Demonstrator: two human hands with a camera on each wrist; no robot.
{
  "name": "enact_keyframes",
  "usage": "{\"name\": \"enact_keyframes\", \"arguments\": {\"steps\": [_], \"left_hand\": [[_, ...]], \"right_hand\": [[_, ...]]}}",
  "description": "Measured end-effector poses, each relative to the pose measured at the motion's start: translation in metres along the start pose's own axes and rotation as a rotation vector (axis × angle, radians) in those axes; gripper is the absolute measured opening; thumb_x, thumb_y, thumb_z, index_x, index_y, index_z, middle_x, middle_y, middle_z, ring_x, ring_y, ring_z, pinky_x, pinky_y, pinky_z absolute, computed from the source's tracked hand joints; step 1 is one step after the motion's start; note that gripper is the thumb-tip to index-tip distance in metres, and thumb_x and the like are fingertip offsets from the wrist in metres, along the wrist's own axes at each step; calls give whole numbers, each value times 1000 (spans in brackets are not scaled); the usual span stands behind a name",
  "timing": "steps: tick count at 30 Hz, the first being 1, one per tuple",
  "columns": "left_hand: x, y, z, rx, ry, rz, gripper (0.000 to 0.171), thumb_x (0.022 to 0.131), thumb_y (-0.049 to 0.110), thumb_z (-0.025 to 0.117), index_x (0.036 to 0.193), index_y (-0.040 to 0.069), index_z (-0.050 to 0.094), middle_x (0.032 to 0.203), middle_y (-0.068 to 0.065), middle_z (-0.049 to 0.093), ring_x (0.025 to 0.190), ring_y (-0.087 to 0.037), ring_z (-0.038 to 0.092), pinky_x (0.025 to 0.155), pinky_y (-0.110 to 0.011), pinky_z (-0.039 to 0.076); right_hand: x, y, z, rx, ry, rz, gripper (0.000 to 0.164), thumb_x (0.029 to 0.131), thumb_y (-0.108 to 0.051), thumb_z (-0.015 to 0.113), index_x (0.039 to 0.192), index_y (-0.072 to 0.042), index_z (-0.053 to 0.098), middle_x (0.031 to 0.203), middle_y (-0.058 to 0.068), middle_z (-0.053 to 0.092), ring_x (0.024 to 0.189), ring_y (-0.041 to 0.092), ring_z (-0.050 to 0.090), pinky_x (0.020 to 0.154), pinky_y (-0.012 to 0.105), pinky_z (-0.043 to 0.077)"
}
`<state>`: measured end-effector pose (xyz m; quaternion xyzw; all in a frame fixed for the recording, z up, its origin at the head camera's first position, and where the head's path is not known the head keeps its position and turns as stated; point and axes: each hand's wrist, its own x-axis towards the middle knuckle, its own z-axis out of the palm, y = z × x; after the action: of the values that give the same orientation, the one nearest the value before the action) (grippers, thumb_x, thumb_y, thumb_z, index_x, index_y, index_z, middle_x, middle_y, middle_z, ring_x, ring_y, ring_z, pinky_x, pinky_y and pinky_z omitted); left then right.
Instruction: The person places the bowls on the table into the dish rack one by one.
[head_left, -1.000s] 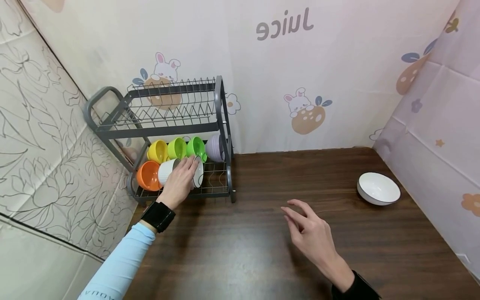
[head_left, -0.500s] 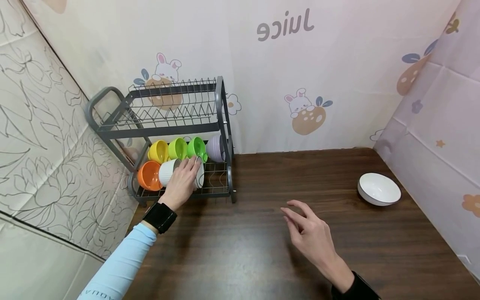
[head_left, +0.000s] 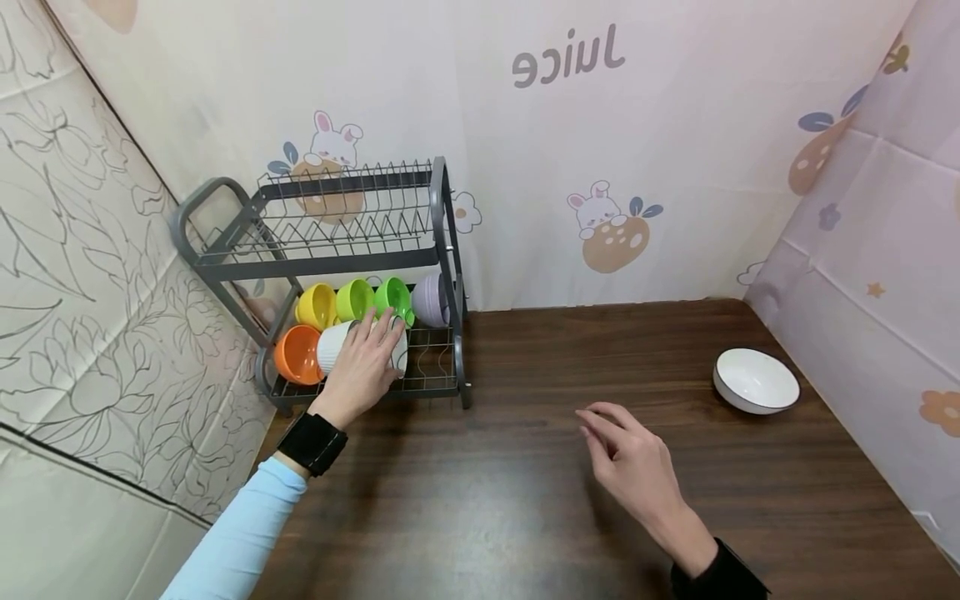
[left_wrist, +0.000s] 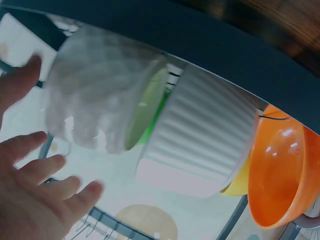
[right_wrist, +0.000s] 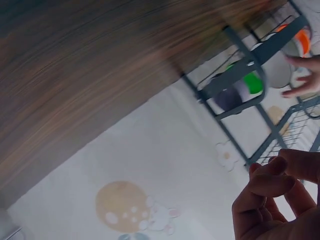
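Observation:
At the lower tier of the dish rack (head_left: 322,268), my left hand (head_left: 360,367) has its fingers spread in front of two white vessels. Closest to it is a glossy white bowl with a faceted outside (left_wrist: 100,92); the left wrist view shows a gap between it and the fingers. Beside that bowl lies a white ribbed vessel (left_wrist: 200,130), tipped on its side, and then an orange cup (head_left: 297,354). My right hand (head_left: 636,467) hovers over the wooden table with loosely curled fingers and nothing in them, thumb near the fingertips.
Behind the white vessels stand a yellow cup (head_left: 317,305), two green cups (head_left: 393,297) and a purple stack (head_left: 429,300). A white bowl (head_left: 753,379) sits on the table (head_left: 510,517) at the far right. Printed curtains (head_left: 510,167) close off the back and sides.
My left hand's fingers have spread and come away from the white faceted bowl, which stays in the rack. The right hand has shifted slightly right, its thumb and fingertips closer together.

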<state>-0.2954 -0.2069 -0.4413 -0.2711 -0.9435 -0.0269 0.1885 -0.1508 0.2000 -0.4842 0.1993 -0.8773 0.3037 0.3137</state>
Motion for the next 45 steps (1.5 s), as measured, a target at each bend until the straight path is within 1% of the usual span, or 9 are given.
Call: {"name": "enact_keyframes", "arguments": {"steps": [3,6,10,15,19,26,31,38,45], "left_hand": [[-2,8,-10,-70,146,21,61,90,15,86,143,-2,59,153,-23,52,146,-44,41,115,-60,38],[-7,20,-20,-158,309,46,30,94,10,80,121,-1,72,124,-17,70,121,-37,62,102,-52,51],[-14,36,-31,-231,406,25,8,94,8,79,98,2,77,97,-9,71,92,-30,67,83,-44,57],[-24,56,-36,-292,394,13,7,92,9,82,92,3,78,94,-7,71,91,-28,67,81,-43,59],[-31,69,-33,-327,376,34,6,91,10,83,91,5,78,95,-5,71,90,-25,66,78,-41,58],[-38,83,-22,-360,371,36,5,91,11,83,92,8,79,95,-2,70,89,-22,66,77,-38,58],[-40,92,-16,-356,308,53,4,93,15,82,93,11,80,96,1,72,91,-19,67,80,-37,59],[-40,101,-12,-366,253,60,4,92,15,83,92,12,80,96,2,72,91,-18,67,80,-36,59],[-38,106,-11,-372,211,78,5,95,17,81,93,13,81,98,2,73,92,-17,67,80,-35,59]], "right_hand": [[2,12,-6,-40,-2,47,31,85,5,81,115,-4,79,113,8,70,65,3,52,56,15,41],[1,29,-14,-89,-1,93,30,86,5,80,115,-1,78,113,12,70,65,6,56,54,19,44],[-3,64,-27,-164,43,133,32,85,6,79,117,3,76,114,19,69,65,16,60,53,28,46],[-12,117,-48,-242,87,224,34,86,8,75,120,9,72,118,28,66,85,42,67,67,57,52],[-22,146,-69,-297,32,341,32,89,6,70,121,11,69,123,32,61,100,58,61,74,74,45],[-29,173,-90,-366,-141,472,35,92,2,65,125,13,63,126,37,56,100,67,56,68,75,44],[-31,181,-93,-384,-227,521,36,92,2,63,127,12,63,125,37,58,99,65,57,63,71,46],[-28,189,-94,-405,-247,534,30,92,1,63,121,8,67,116,34,62,84,63,60,52,66,44],[-23,196,-96,-417,-263,521,29,87,3,60,115,7,70,107,32,63,79,63,59,51,66,43]]}}
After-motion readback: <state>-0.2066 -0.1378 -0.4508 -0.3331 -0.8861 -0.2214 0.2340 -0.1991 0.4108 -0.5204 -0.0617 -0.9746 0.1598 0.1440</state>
